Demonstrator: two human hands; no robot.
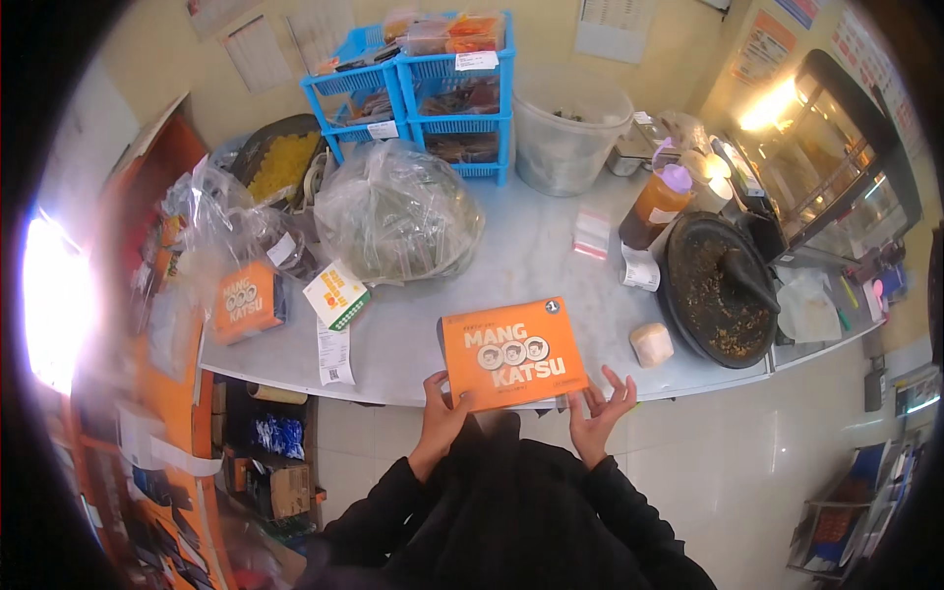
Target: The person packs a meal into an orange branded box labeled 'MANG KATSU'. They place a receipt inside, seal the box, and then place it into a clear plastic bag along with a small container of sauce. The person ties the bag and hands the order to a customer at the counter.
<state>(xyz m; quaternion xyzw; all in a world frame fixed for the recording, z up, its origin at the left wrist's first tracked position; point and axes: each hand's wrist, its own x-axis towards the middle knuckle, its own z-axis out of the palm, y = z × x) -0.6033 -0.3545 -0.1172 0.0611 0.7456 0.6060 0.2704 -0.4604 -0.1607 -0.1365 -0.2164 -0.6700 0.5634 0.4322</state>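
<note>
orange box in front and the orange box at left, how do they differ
The front box looks larger in view than the left box. The left hand touches the front box; no hand touches the left box, which sits by a clear bag. Both are orange with white print.

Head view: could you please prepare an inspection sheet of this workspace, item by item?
Surface: pale countertop, crowded at back and sides.
Things in hand: orange box, printed face toward the camera, at the counter's front edge.
Clutter: stuffed clear bag, second orange box, paper receipt, dark mortar with residue and pestle.
Grip: left hand holds the box's lower left corner; right hand, fingers spread, at its lower right, contact unclear.
Cables: nothing seen.
Surroundings: wall papers, lit display case, tiled floor.
</note>
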